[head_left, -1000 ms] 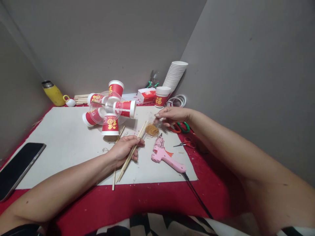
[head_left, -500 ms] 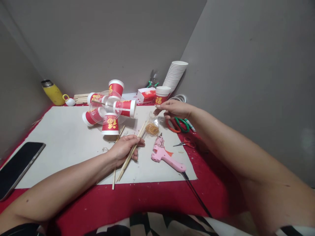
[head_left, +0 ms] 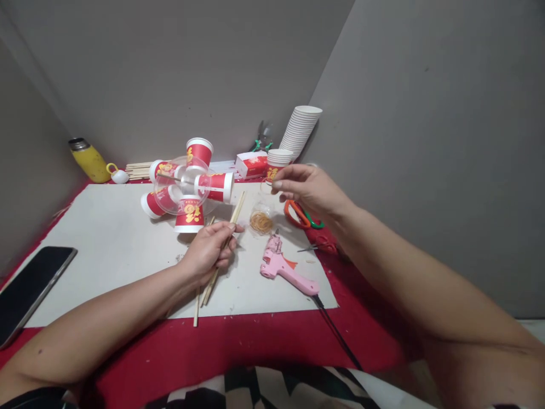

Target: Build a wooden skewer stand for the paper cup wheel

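My left hand [head_left: 214, 250] is closed around several thin wooden sticks [head_left: 237, 209], which slant over the pale sheet. Another stick [head_left: 196, 312] lies under that hand. My right hand [head_left: 303, 187] is raised above a clear bag of rubber bands [head_left: 261, 222], thumb and fingers pinched together. A faint thin loop shows by its fingertips; whether it is a rubber band or the bag's edge I cannot tell. A pink glue gun [head_left: 287, 270] lies below the bag. Left of it stands a wheel-like assembly of red paper cups [head_left: 189, 215] around clear discs [head_left: 166, 196].
Orange-handled scissors [head_left: 297, 215] and small red scissors [head_left: 326, 245] lie right of the bag. Behind are stacked paper cups [head_left: 301, 129], a red-and-white box [head_left: 252, 165] and a yellow bottle [head_left: 90, 163]. A phone [head_left: 36, 287] lies left. The glue gun's cord [head_left: 338, 332] runs toward me.
My right hand has come slightly nearer, with its fingertips drawn together above the bag. My left hand has shifted a little left, the sticks now steeper in its grip.
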{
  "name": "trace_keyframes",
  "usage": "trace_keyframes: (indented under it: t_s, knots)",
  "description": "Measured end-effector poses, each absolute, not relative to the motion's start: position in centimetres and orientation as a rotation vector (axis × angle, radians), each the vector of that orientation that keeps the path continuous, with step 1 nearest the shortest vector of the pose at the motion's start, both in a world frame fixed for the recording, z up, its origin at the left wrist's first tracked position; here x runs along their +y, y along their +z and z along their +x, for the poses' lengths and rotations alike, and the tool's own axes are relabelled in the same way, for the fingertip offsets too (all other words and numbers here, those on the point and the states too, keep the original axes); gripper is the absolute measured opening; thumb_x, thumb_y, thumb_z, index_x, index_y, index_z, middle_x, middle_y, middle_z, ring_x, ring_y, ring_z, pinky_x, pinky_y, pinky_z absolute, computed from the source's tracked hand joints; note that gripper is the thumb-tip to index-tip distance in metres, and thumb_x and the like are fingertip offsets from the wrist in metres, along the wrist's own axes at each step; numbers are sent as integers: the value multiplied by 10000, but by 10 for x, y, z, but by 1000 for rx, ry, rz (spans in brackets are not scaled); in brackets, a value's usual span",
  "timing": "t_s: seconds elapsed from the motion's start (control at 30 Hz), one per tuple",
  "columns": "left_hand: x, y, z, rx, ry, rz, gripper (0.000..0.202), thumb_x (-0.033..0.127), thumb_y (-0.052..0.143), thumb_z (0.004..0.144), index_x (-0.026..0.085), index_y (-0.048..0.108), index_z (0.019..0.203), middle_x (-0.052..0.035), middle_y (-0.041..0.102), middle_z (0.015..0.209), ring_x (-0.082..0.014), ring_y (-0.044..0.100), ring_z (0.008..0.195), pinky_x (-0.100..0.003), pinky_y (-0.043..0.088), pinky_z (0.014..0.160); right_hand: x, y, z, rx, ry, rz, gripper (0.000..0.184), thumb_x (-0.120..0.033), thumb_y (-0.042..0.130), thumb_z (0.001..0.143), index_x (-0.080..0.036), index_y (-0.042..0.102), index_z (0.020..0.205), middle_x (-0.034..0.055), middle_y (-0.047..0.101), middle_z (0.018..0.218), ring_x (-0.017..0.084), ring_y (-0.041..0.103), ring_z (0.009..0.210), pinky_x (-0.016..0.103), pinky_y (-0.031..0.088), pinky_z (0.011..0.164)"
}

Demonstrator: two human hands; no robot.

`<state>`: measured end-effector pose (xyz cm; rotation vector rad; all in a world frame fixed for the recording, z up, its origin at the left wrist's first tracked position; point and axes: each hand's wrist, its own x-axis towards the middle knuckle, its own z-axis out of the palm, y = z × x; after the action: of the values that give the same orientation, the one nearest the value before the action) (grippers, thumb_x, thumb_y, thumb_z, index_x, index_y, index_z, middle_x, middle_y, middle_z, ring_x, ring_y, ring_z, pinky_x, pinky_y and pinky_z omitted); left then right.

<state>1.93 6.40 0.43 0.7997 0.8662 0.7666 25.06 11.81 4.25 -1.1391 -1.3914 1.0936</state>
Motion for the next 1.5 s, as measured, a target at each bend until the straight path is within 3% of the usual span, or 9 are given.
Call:
trace_keyframes:
  t_s: [0.27,0.4,0.63,0.83,1.0,1.23,1.37,1.5]
  knots:
    - [50,12,22,852,778,942,180,335,574,920,167,621,968,86,374,501,-23,219,358,-142,176,358,67,33,217,-1481,1324,-1046,231,-304,810,690,-157,670,800,6,668,711,97,592,590,210,485,534]
    - [49,10,22,849,791,1049,234,390,675,842,166,611,862,91,360,492,-29,261,374,-151,206,362,58,34,210,-1482,1407,-1028,257,-324,809,701,-155,663,827,7,665,684,96,590,586,192,472,513]
    - [49,11,22,874,794,1067,178,302,638,855,173,542,779,90,383,469,-33,270,365,-151,219,363,53,23,206,-1135,1758,-831,320,-242,807,684,-170,623,936,-46,584,666,55,498,492,139,389,392]
    - [52,15,20,877,852,1072,154,271,630,850,171,534,784,88,392,473,-39,297,382,-156,271,383,48,16,206,-893,2126,-743,152,-210,653,802,-165,597,936,-51,571,679,9,299,369,141,320,341]
    - [51,15,19,891,834,1155,167,290,630,847,167,544,774,80,402,469,-41,298,389,-164,260,394,51,8,214,-1089,2251,-658,131,-183,636,799,-88,666,885,-26,574,587,6,326,332,138,286,343]
    - [42,15,19,830,743,1172,295,397,674,822,159,518,743,79,380,515,-35,277,427,-159,233,404,40,2,208,-1126,2063,-722,350,-327,742,779,-153,709,1081,-48,595,469,11,318,276,126,270,327]
    - [40,18,20,836,627,1166,354,486,566,900,144,577,810,69,392,523,-33,247,415,-159,193,386,47,16,214,-1120,1764,-806,389,-407,813,696,-171,735,996,-44,622,470,18,331,263,140,300,307]
    - [39,17,20,806,585,1176,374,496,448,961,164,592,869,66,391,524,-42,248,413,-152,210,391,60,28,227,-1114,1330,-884,365,-431,828,686,-163,748,921,-12,671,555,38,464,327,143,334,310]
